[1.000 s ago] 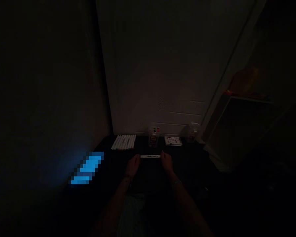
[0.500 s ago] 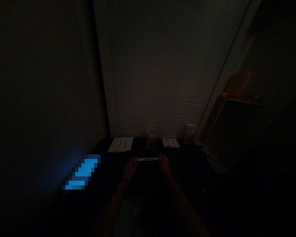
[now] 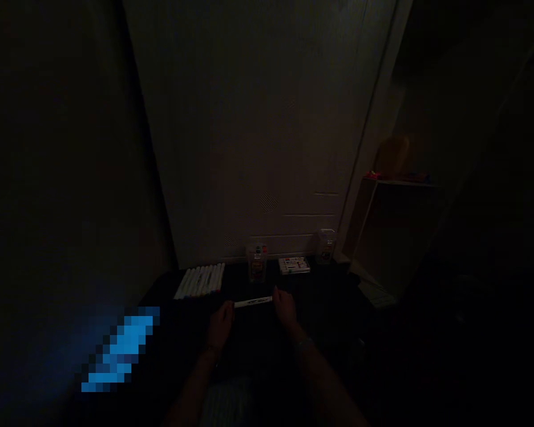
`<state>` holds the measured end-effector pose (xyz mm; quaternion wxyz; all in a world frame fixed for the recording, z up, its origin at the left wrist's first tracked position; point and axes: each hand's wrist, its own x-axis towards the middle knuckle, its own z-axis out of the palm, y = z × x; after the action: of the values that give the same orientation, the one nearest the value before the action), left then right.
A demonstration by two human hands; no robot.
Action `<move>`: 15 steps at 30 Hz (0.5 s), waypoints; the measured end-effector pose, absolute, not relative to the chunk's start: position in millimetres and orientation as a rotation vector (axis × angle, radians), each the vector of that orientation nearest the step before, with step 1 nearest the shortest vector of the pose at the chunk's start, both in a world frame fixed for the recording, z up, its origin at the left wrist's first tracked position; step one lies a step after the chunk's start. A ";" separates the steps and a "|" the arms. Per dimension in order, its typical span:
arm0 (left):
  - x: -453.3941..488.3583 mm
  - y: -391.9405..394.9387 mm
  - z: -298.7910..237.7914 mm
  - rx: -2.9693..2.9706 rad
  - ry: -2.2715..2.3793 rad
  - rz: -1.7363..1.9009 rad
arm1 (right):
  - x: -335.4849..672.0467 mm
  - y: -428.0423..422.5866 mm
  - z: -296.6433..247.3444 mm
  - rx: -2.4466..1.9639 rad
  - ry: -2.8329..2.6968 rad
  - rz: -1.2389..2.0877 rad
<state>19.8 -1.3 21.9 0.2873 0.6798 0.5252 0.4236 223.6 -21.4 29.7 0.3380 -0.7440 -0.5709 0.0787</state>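
Note:
The scene is very dark. Both of my hands hold one white marker (image 3: 253, 302) level in front of me, over a dark table (image 3: 329, 296). My left hand (image 3: 220, 325) pinches its left end and my right hand (image 3: 283, 308) pinches its right end. Behind the marker, a row of several white markers (image 3: 200, 280) lies side by side on the table.
A small clear container (image 3: 257, 265), a flat printed pack (image 3: 293, 265) and another clear box (image 3: 326, 245) stand at the table's far edge by a pale door. A glowing blue blurred patch (image 3: 118, 350) lies at the left. A low shelf (image 3: 396, 184) stands at the right.
The view has swung, so everything sits lower and further left in the picture. Both hands keep hold of the marker's ends; the marker now tilts slightly.

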 end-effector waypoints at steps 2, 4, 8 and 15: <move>19.9 -3.5 24.2 1.815 1.397 1.131 | 222.5 -23.7 33.1 -1.942 -1.482 0.212; 20.2 -5.2 25.6 1.824 1.378 1.127 | 221.0 -26.7 38.0 -1.957 -1.481 0.204; 21.0 -6.6 26.7 1.807 1.368 1.130 | 218.2 -31.3 47.1 -2.001 -1.506 0.185; 20.2 -5.5 25.3 1.868 1.391 1.123 | 221.3 -26.5 38.8 -2.027 -1.576 0.129</move>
<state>20.2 -5.5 25.3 0.2746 0.6948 0.5173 0.4175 221.3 -26.5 38.8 0.2815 -0.7567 -0.5881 0.0480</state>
